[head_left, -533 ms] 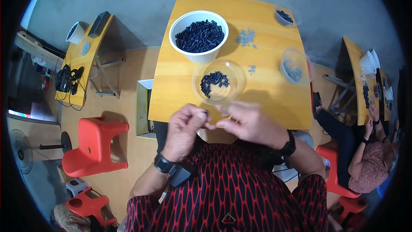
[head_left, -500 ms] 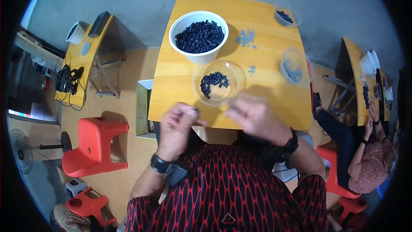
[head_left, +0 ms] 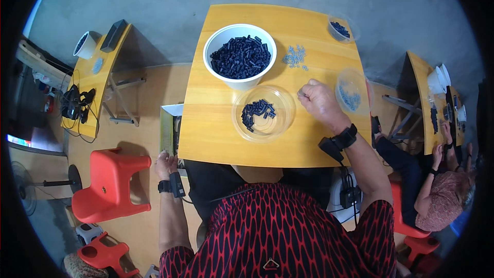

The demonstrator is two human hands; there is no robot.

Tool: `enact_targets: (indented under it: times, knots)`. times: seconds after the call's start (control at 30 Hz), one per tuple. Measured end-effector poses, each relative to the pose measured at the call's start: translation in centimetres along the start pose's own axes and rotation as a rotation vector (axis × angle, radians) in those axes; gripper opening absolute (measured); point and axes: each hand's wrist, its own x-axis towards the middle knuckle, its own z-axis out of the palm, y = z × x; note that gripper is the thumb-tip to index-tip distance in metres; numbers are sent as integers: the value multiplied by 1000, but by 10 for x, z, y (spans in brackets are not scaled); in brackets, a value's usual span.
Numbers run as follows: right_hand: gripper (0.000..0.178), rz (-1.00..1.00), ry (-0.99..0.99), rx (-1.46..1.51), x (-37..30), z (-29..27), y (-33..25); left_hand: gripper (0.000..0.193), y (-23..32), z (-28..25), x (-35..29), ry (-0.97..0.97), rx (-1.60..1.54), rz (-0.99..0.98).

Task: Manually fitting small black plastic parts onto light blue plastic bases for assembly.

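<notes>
My left hand [head_left: 165, 164] is lowered beside the table's left edge, over the near end of an open box [head_left: 168, 128]; its small fingers look parted, with nothing visible in them. Above the tabletop my right hand [head_left: 323, 104] is closed, fingertips pinched together; whatever they hold is hidden. It covers the spot of a small silvery cluster. Farther back lies a larger scatter of small silvery pieces [head_left: 294, 56]. Left of my right hand stands a clear round bowl [head_left: 285, 123] holding short black cylindrical pieces [head_left: 257, 110]. Behind it, a white tub [head_left: 210, 67] is full of similar black pieces.
On the yellow table [head_left: 216, 146], a clear tub [head_left: 343, 80] of silvery pieces and a smaller tub [head_left: 339, 32] of dark pieces stand right. A red chair [head_left: 110, 185] is at left. Another person [head_left: 442, 201] sits at right by another table.
My left hand has dropped from the table's front edge to the box at left. My right hand has moved farther back and right, onto the small silvery cluster, its fingers closed.
</notes>
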Motion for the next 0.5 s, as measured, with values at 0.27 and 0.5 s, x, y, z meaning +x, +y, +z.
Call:
enact_targets:
  times: [0.27, 0.5]
  knots:
    - [10, -77, -36, -90, 14, 4, -8, 12, -68, -80, 129, -239, 230, -95]
    - [21, 303, 110, 259, 32, -21, 2, 25, -82, -50, 115, -97, 263, -98]
